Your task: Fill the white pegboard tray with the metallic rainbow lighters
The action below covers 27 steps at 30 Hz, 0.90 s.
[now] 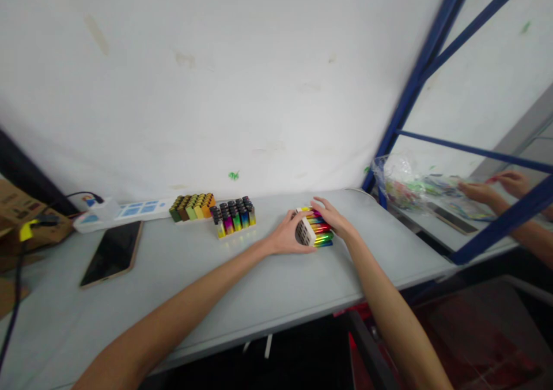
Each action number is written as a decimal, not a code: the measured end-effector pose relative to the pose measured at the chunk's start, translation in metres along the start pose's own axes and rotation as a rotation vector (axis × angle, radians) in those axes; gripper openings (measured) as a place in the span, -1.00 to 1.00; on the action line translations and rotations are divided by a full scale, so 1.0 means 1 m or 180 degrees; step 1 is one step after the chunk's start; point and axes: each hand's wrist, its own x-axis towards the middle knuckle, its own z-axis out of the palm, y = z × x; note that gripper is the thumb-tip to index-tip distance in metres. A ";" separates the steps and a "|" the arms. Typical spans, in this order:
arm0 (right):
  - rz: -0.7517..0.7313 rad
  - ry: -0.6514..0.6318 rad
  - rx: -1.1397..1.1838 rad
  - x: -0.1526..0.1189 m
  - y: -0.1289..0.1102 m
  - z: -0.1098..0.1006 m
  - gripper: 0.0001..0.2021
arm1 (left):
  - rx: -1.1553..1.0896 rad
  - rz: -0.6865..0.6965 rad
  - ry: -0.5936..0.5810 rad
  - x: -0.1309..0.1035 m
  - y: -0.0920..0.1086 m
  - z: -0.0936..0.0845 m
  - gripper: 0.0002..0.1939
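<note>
Toward the right of the table, my left hand [283, 235] is closed round a white plastic tray [308, 232] with a perforated base. The tray lies tipped on its side, its base facing left. Shiny multicoloured lighters [322, 237] stick out of it to the right. My right hand [333, 217] curves over the far ends of these lighters, fingers across the top; its fingertips are partly hidden behind them. To the left of my hands stands a second tray of lighters [235, 218] with black tops, upright. Beside it sits a group of green, brown, yellow and orange lighters [192, 207].
A phone [113, 253] and a white power strip [144, 208] lie at the left of the grey table [207, 298]. Cardboard [26, 205] is at the far left. Beyond a blue metal frame [400, 113], another person's hands [484, 194] are near plastic bags [400, 177].
</note>
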 end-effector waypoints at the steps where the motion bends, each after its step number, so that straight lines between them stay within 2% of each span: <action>1: -0.0023 -0.0013 -0.0089 0.001 0.000 -0.001 -0.45 | 0.0002 -0.0001 0.0001 0.000 0.000 0.000 0.05; 4: -0.0142 0.0042 -0.0589 0.005 0.001 -0.006 -0.51 | 0.0011 -0.0006 0.0007 0.000 -0.001 0.001 0.06; 7: -0.0199 0.0278 -0.1038 0.006 0.000 -0.010 -0.53 | 0.0005 0.0021 0.0039 -0.001 -0.003 0.002 0.05; 12: -0.0183 0.0296 -0.1176 0.006 -0.001 -0.012 -0.53 | -0.0009 -0.0029 0.0030 -0.002 -0.003 0.002 0.05; 17: -0.0049 0.0512 -0.1623 0.007 -0.002 -0.013 -0.48 | -0.0041 -0.0027 0.0059 -0.003 -0.002 0.003 0.08; 22: -0.0123 0.0421 -0.1641 0.008 -0.002 -0.015 -0.51 | -0.0078 -0.0008 0.0047 -0.002 -0.003 0.004 0.09; 27: -0.0600 0.0358 -0.1322 0.004 -0.002 -0.017 -0.58 | -0.0107 0.0047 0.0152 -0.001 -0.003 0.005 0.12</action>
